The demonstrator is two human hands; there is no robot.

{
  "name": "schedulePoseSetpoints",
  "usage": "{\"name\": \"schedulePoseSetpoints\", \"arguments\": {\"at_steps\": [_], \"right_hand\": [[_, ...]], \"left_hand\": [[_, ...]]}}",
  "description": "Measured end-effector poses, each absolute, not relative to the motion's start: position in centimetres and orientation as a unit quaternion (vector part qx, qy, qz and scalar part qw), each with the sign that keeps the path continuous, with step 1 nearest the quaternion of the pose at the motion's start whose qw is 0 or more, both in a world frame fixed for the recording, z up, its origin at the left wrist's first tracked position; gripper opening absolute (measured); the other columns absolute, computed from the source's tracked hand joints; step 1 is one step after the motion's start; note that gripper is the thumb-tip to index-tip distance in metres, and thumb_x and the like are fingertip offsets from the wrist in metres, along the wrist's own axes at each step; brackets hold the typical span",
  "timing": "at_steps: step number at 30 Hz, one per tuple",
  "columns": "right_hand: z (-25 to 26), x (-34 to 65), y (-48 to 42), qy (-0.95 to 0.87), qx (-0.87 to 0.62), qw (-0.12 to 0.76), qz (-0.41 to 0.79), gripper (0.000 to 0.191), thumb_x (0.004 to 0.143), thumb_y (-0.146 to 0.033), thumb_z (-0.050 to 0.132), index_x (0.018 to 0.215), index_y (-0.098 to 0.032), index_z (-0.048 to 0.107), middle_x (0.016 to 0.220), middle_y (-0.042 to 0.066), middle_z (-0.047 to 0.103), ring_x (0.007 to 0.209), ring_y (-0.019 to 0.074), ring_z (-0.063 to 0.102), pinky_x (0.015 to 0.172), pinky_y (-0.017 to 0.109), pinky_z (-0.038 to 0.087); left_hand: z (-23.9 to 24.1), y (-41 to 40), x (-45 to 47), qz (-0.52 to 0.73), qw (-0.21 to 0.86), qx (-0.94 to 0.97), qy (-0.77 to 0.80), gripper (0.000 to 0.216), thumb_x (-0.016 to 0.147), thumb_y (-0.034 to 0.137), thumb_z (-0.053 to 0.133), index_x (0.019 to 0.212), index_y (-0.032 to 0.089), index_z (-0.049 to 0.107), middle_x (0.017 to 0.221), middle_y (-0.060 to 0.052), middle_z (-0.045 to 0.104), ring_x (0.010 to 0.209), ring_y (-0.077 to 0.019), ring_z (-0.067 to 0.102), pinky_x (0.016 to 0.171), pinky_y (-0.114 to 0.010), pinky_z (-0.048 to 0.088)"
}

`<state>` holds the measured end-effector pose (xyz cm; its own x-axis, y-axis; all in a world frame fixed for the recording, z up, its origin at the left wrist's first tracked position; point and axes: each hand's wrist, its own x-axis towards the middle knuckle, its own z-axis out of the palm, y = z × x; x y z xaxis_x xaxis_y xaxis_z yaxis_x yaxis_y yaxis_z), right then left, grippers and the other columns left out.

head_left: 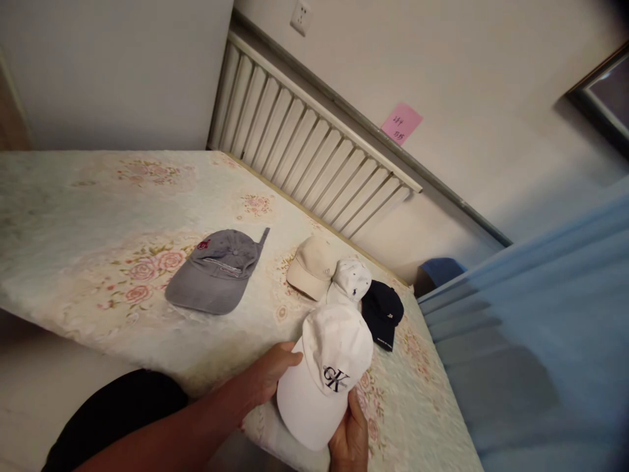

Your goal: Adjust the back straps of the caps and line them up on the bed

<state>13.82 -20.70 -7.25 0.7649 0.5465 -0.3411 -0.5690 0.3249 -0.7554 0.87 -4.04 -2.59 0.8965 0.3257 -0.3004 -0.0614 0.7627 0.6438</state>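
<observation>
A white baseball cap [339, 341] with dark letters on its front is held between both hands over the near edge of the bed. My left hand [275, 370] grips it at the left, thumb on top where brim meets crown. At the lower right, my right hand [351, 436] closes on the brim's other side, its fingers partly hidden beneath. Just beyond lie a beige cap [310, 265], a smaller white cap [352, 278] and a black cap [382, 311], side by side. Farther left rests a grey cap [219, 272], its strap sticking up at the back.
The caps lie on a bed or table with a floral cover [147, 203]. A white radiator [304, 137] runs along the wall behind it. A pink note [401, 122] is stuck above. On the right hangs a blue curtain [535, 341]; a dark rounded object [118, 413] is at lower left.
</observation>
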Motion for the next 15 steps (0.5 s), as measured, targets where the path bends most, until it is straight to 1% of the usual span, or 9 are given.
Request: {"name": "schedulePoseSetpoints", "arguments": {"at_steps": [5, 10, 15], "right_hand": [[-6.78, 13.48, -20.46, 0.046, -0.438, 0.826, 0.353, 0.028, 0.072, -0.038, 0.071, 0.095, -0.021, 0.071, 0.101, 0.006, 0.073, 0.105, 0.0228, 0.063, 0.102, 0.046, 0.04], [-6.57, 13.38, -20.35, 0.034, -0.451, 0.824, 0.341, 0.033, 0.071, -0.04, 0.072, 0.096, -0.018, 0.071, 0.099, 0.009, 0.073, 0.101, 0.0245, 0.065, 0.1, 0.048, 0.042], [-6.6, 13.35, -20.37, 0.045, -0.437, 0.827, 0.35, 0.029, 0.072, -0.037, 0.071, 0.095, -0.019, 0.071, 0.098, 0.008, 0.073, 0.102, 0.0245, 0.065, 0.101, 0.048, 0.042]], "left_hand": [[-2.67, -4.02, 0.95, 0.103, 0.92, 0.328, 0.189, 0.036, 0.061, 0.028, 0.069, 0.093, 0.011, 0.065, 0.077, -0.009, 0.071, 0.077, -0.0266, 0.064, 0.071, -0.034, 0.044], [-2.74, -4.03, 1.07, 0.1, 0.917, 0.326, 0.206, 0.036, 0.061, 0.027, 0.07, 0.093, 0.011, 0.065, 0.075, -0.008, 0.071, 0.076, -0.0259, 0.064, 0.071, -0.033, 0.044], [-2.79, -4.04, 1.09, 0.104, 0.916, 0.33, 0.204, 0.037, 0.062, 0.026, 0.069, 0.095, 0.01, 0.064, 0.076, -0.008, 0.071, 0.075, -0.0249, 0.064, 0.069, -0.033, 0.044]]}}
